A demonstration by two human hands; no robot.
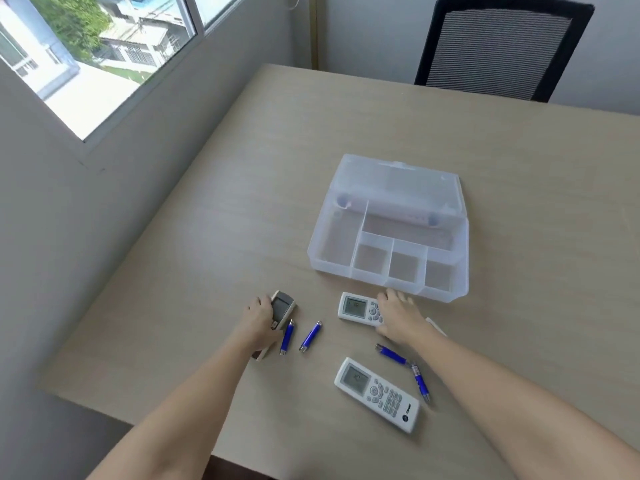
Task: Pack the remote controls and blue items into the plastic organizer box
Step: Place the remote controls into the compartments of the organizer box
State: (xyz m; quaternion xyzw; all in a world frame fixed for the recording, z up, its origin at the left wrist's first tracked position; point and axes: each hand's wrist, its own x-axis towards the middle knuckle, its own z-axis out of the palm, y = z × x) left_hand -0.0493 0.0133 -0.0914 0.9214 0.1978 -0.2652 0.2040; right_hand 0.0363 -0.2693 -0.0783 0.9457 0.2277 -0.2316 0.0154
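A clear plastic organizer box lies open on the table, its compartments bare and its lid tilted back. My left hand is closed around a white remote at the left, lifting its far end. My right hand lies over the middle of a second white remote just in front of the box. A third white remote lies flat nearer to me. Two small blue cylinders lie between my hands. Two more blue items lie end to end right of the third remote.
The beige table meets a grey wall with a window on the left. A black mesh chair stands behind the table's far edge. The near table edge runs below my forearms.
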